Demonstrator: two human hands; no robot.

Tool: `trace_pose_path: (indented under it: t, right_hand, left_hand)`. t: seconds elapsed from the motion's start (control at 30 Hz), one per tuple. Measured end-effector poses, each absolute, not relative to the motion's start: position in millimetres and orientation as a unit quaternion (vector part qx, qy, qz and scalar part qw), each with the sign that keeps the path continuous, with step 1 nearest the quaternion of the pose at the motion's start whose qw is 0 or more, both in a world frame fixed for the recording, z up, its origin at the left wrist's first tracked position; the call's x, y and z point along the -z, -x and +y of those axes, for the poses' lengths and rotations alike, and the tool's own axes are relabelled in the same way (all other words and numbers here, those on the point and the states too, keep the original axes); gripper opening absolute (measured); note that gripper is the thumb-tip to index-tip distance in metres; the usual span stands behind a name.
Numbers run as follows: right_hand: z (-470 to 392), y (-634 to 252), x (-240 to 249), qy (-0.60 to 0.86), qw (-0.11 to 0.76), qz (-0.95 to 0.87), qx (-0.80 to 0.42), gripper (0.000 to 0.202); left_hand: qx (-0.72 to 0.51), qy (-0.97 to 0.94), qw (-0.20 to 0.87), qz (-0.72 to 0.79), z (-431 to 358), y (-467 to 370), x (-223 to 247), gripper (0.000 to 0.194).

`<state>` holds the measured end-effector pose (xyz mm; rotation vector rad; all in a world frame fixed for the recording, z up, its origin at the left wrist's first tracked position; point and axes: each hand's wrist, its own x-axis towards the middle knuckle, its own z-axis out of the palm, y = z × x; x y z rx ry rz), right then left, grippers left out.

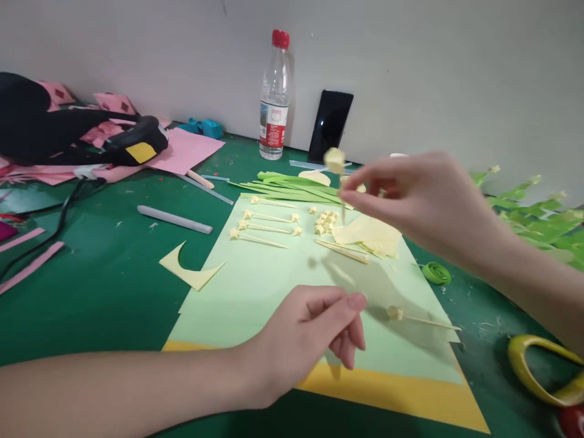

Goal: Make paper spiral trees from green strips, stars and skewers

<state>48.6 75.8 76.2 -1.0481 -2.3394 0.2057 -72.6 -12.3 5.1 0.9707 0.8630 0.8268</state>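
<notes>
A yellow paper sheet jutted from under the near edge of the pale green sheet. Above the green sheet's near part, your left hand was curled, thumb pressed against the bent forefinger. One star-tipped toothpick lay across the sheet's right edge, several others on its left part. Loose paper stars clustered on its far middle. Over its far right part, your right hand pinched an upright toothpick topped with a pale yellow paper star. Green paper strips lay along its far edge; beyond it stood a plastic bottle and a leaning black smartphone.
</notes>
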Motion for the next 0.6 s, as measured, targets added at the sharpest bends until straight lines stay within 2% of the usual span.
trace_pose_path:
  t: [0.07,0.13,0.27,0.33,0.47,0.6]
  right_hand:
    - [96,-22,-77,0.376,0.265,-0.886,-0.057,0.008]
    - [114,3,-72,0.363,0.154,-0.919,-0.008,0.012]
    - [137,40,-52,0.356,0.046,-0.933,-0.009,0.008]
    - [141,49,-44,0.360,-0.001,-0.933,-0.007,0.015]
    - [143,54,-37,0.362,-0.061,-0.930,0.002,0.022]
    - [142,55,-37,0.356,-0.084,-0.931,0.006,0.022]
  left_hand:
    - [-0.353,-0.452,0.717,0.397,-12,73,-5,0.043]
    - [-0.344,-0.454,0.717,0.401,-12,73,-4,0.042]
    - [-0.328,-0.464,0.719,0.401,-13,73,-2,0.039]
    - [-0.322,-0.471,0.717,0.401,-14,73,-1,0.039]
    - [-0.317,-0.484,0.712,0.397,-15,72,1,0.038]
    - [-0.320,-0.503,0.701,0.391,-14,72,2,0.039]
